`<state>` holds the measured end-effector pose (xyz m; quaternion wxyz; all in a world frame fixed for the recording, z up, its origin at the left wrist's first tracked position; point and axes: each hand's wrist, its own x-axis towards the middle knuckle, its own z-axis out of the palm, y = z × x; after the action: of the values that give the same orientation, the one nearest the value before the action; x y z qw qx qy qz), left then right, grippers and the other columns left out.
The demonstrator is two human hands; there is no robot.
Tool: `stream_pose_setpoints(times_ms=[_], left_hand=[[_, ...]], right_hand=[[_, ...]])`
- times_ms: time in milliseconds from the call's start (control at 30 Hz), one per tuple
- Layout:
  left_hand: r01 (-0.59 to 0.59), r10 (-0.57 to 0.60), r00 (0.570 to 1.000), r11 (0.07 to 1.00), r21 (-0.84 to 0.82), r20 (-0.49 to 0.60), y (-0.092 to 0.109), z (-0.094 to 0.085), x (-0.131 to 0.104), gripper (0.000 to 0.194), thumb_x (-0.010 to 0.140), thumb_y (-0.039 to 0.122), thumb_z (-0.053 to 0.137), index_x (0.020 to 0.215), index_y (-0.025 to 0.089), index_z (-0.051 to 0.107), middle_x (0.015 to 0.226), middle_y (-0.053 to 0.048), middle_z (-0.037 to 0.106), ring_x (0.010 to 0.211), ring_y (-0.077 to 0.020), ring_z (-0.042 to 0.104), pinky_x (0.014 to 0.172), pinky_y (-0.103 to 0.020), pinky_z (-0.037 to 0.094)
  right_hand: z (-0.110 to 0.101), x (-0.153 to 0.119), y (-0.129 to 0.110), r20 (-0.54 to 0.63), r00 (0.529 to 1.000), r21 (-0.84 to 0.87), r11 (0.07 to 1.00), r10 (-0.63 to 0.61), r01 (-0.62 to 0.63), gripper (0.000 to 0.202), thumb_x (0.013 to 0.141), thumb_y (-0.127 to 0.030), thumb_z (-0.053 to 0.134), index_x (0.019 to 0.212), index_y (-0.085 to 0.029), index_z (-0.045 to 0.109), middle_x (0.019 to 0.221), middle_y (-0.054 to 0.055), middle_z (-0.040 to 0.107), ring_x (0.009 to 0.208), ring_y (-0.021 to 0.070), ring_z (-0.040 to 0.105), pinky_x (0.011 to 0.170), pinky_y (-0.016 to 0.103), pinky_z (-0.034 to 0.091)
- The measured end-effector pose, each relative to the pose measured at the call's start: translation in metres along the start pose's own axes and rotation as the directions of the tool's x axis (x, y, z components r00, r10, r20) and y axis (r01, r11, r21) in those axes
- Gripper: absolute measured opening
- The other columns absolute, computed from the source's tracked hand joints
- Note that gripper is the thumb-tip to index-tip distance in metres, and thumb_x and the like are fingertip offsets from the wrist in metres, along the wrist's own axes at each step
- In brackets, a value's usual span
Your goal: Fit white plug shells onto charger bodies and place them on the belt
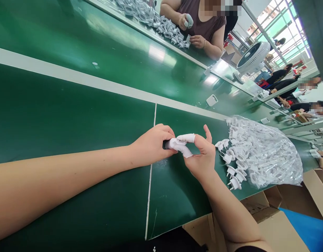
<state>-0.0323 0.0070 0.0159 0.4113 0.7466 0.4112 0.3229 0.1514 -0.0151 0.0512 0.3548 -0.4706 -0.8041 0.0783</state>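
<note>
Over the green table (pixel 111 196), my left hand (pixel 155 145) has its fingers closed round a small white piece (pixel 173 144) with a dark part at its left end. From the other side, my right hand (pixel 203 154) pinches the same piece between thumb and index finger, both wrapped in white tape. The right hand's other fingers are partly raised. To its right, loose white plug pieces (pixel 231 155) with metal pins lie beside a clear plastic bag (pixel 277 157) full of similar pieces.
Beyond the pale strip (pixel 103 82), a white part (pixel 212 100) lies on the green surface. Across it a person (pixel 203 31) handles white pieces near a long pile (pixel 161 26). A fan (pixel 253 57) stands at the upper right; cardboard boxes (pixel 279 227) sit below the table edge.
</note>
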Motion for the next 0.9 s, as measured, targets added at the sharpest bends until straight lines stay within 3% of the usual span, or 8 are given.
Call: stream_pose_setpoints(times_ms=[233, 333, 400, 500, 567, 700, 800, 900], left_hand=[[-0.011, 0.011, 1.000, 0.999, 0.030, -0.004, 0.003, 0.002, 0.000, 0.026, 0.080, 0.046, 0.067, 0.088, 0.023, 0.077, 0.103, -0.006, 0.072, 0.102, -0.0288, 0.061, 0.087, -0.041, 0.052], [0.027, -0.026, 0.999, 0.999, 0.031, -0.036, 0.006, 0.002, -0.001, 0.027, 0.078, 0.046, 0.067, 0.089, 0.023, 0.076, 0.108, -0.006, 0.073, 0.104, -0.0291, 0.064, 0.089, -0.041, 0.053], [0.121, -0.122, 0.992, 0.992, -0.022, -0.043, 0.010, 0.000, 0.000, 0.028, 0.076, 0.046, 0.071, 0.091, 0.023, 0.076, 0.106, -0.005, 0.074, 0.099, -0.0281, 0.067, 0.087, -0.041, 0.053], [0.323, -0.332, 0.943, 0.933, -0.158, -0.028, 0.013, -0.011, 0.014, 0.041, 0.070, 0.048, 0.079, 0.102, 0.022, 0.075, 0.098, -0.004, 0.076, 0.091, -0.0273, 0.071, 0.086, -0.041, 0.055], [0.379, -0.399, 0.912, 0.907, -0.182, -0.091, 0.012, -0.026, 0.034, 0.048, 0.066, 0.046, 0.083, 0.106, 0.021, 0.074, 0.098, -0.004, 0.077, 0.093, -0.0276, 0.071, 0.089, -0.040, 0.054], [0.378, -0.316, 0.845, 0.924, 0.065, -0.431, -0.005, -0.067, 0.090, 0.037, 0.069, 0.037, 0.082, 0.102, 0.022, 0.073, 0.100, -0.003, 0.075, 0.094, -0.0273, 0.069, 0.086, -0.036, 0.051], [0.439, -0.280, 0.772, 0.884, 0.159, -0.571, -0.027, -0.096, 0.124, 0.034, 0.075, 0.032, 0.076, 0.107, 0.019, 0.069, 0.109, -0.007, 0.072, 0.100, -0.0293, 0.066, 0.086, -0.036, 0.049], [0.522, -0.309, 0.712, 0.834, 0.180, -0.630, -0.050, -0.113, 0.138, 0.036, 0.077, 0.030, 0.073, 0.110, 0.018, 0.066, 0.117, -0.010, 0.070, 0.107, -0.0327, 0.063, 0.090, -0.040, 0.047]], right_hand=[[0.015, -0.012, 0.002, -0.081, 0.985, 0.187, 0.973, 0.151, -0.134, 0.009, 0.086, -0.026, 0.074, 0.093, -0.030, 0.072, 0.086, -0.007, 0.077, 0.075, 0.0137, 0.071, 0.129, 0.055, 0.015], [0.020, -0.009, 0.010, -0.008, 0.977, 0.288, 0.937, 0.211, -0.200, 0.030, 0.084, -0.033, 0.075, 0.113, -0.029, 0.070, 0.096, -0.004, 0.079, 0.084, 0.0154, 0.074, 0.128, 0.054, 0.019], [0.013, -0.002, 0.019, 0.016, 0.978, 0.305, 0.931, 0.206, -0.201, 0.043, 0.085, -0.038, 0.075, 0.126, -0.028, 0.066, 0.111, 0.001, 0.078, 0.100, 0.0190, 0.074, 0.125, 0.051, 0.029], [-0.016, 0.008, 0.042, -0.149, 0.972, 0.106, 0.980, 0.184, -0.169, 0.045, 0.089, -0.041, 0.069, 0.130, -0.023, 0.064, 0.126, 0.011, 0.070, 0.119, 0.0260, 0.065, 0.113, 0.047, 0.043], [-0.040, 0.009, 0.062, -0.229, 0.942, -0.170, 0.943, 0.246, -0.288, 0.042, 0.091, -0.038, 0.064, 0.129, -0.020, 0.065, 0.126, 0.015, 0.066, 0.119, 0.0323, 0.061, 0.106, 0.051, 0.046], [-0.073, -0.002, 0.095, -0.198, 0.817, -0.488, 0.668, 0.542, -0.561, 0.055, 0.085, -0.040, 0.066, 0.136, -0.020, 0.060, 0.131, 0.020, 0.055, 0.122, 0.0439, 0.054, 0.098, 0.061, 0.044], [-0.079, -0.010, 0.108, -0.128, 0.751, -0.595, 0.555, 0.648, -0.581, 0.054, 0.083, -0.043, 0.068, 0.132, -0.023, 0.061, 0.126, 0.020, 0.057, 0.119, 0.0447, 0.053, 0.095, 0.063, 0.043], [-0.078, -0.010, 0.110, -0.047, 0.721, -0.652, 0.526, 0.691, -0.546, 0.047, 0.078, -0.027, 0.070, 0.125, -0.022, 0.065, 0.120, 0.018, 0.059, 0.110, 0.0402, 0.058, 0.087, 0.053, 0.048]])
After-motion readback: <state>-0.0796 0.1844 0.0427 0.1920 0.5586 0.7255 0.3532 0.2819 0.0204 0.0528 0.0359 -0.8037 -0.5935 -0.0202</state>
